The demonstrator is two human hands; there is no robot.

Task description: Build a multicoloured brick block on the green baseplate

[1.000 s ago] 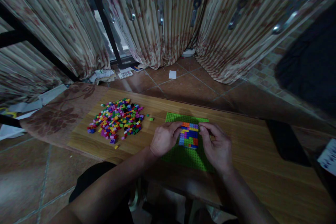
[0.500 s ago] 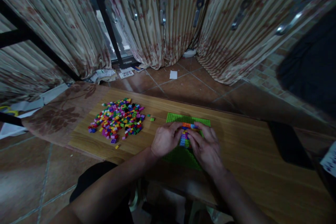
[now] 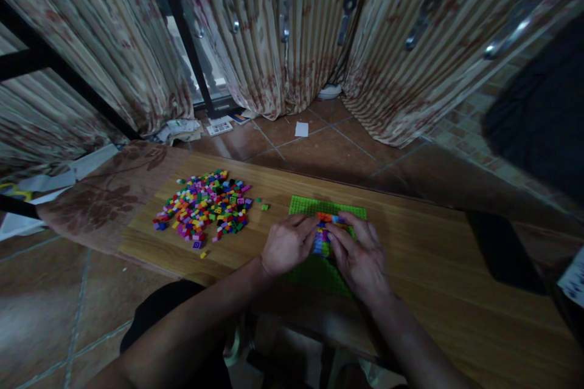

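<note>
The block (image 3: 322, 240) lies over the plate (image 3: 305, 203), between the left hand (image 3: 288, 246) and right hand (image 3: 362, 255), both touching it, neither clearly nearer; its long axis is half-covered, and whether either grips, I cannot tell.

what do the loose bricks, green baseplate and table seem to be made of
Loose bricks: likely smooth plastic, given solid bright colours and crisp edges.
Green baseplate: probably plastic, its surface regularly studded.
Table: wood or wood-look laminate, faintly shiny, showing grain; unclear which.
</note>
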